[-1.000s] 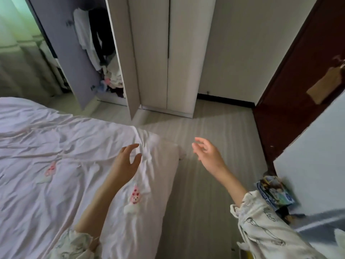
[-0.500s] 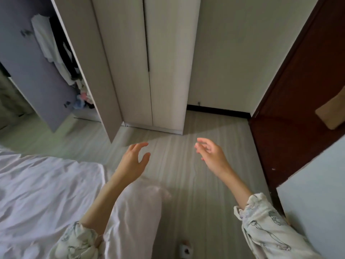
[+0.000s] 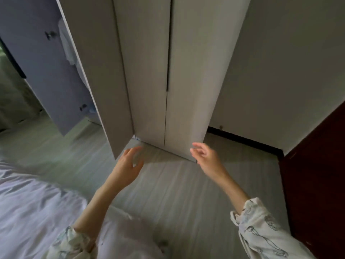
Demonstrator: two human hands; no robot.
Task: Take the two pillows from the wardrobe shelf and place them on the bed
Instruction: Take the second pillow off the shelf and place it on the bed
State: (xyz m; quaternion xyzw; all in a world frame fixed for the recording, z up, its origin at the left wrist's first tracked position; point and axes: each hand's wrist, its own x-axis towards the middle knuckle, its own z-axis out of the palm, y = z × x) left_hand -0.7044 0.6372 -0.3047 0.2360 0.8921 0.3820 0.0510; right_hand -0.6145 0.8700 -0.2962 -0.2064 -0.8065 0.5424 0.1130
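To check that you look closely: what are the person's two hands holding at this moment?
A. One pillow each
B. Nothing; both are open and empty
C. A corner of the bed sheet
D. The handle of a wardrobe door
B: the left hand and right hand hover open above the floor, fingers spread, touching nothing.

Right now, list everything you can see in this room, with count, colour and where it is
Wardrobe: one, pale grey-beige, straight ahead; two right-hand doors shut, left section standing open
Hanging clothes: a few, whitish, inside the open section
Pillows: none visible
Bed: one, white rumpled cover, lower left
Floor: pale striped boards, centre
Wall: off-white, right of wardrobe
Skirting: one black strip, at the wall's foot
Door: one, dark red-brown, far right
Left hand: open, empty
Right hand: open, empty
Sleeves: two, pale, printed
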